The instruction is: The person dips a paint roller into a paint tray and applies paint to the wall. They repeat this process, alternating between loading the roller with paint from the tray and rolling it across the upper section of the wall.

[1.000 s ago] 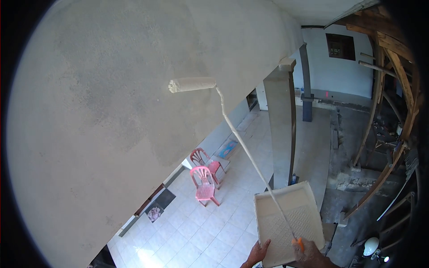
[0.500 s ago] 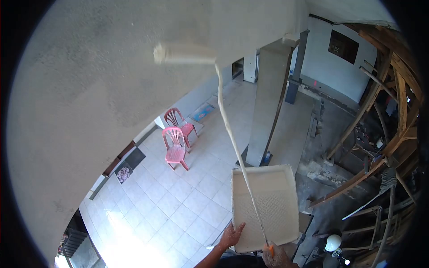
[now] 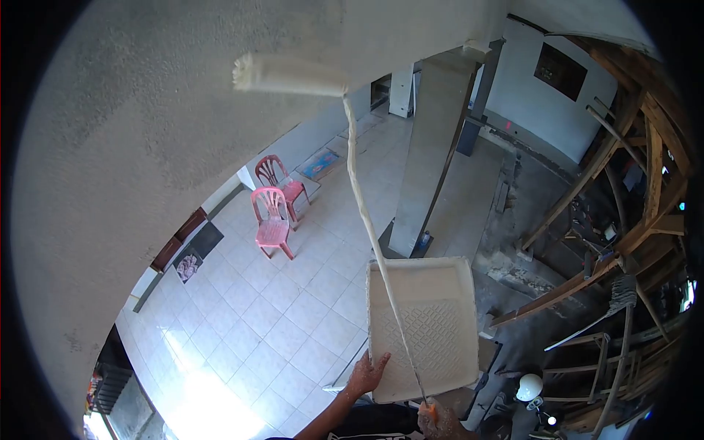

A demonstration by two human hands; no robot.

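My right hand [image 3: 438, 422] is wrapped round the orange handle of a paint roller at the bottom of the view. The roller's long, paint-coated rod runs up to its cream-coloured sleeve [image 3: 293, 75], which overlaps the grey plastered surface [image 3: 147, 183] overhead. Beside it, my left hand [image 3: 369, 374] grips the near left edge of a paint tray [image 3: 462, 323], thumb over the rim. Cream paint coats the tray, and its ribbed floor shows through. Part of the rod crosses in front of the tray.
Down on the tiled floor [image 3: 293, 301] stand two red plastic chairs [image 3: 273, 233]. A grey pillar [image 3: 433, 161] rises beyond the tray. Wooden beams [image 3: 565, 293] fill the right side, with a white helmet [image 3: 529, 387] low down there.
The scene has shifted slightly up and left in view. The roller sleeve, blurred before, now looks sharp and a little farther left along the surface. Both hands keep their grips.
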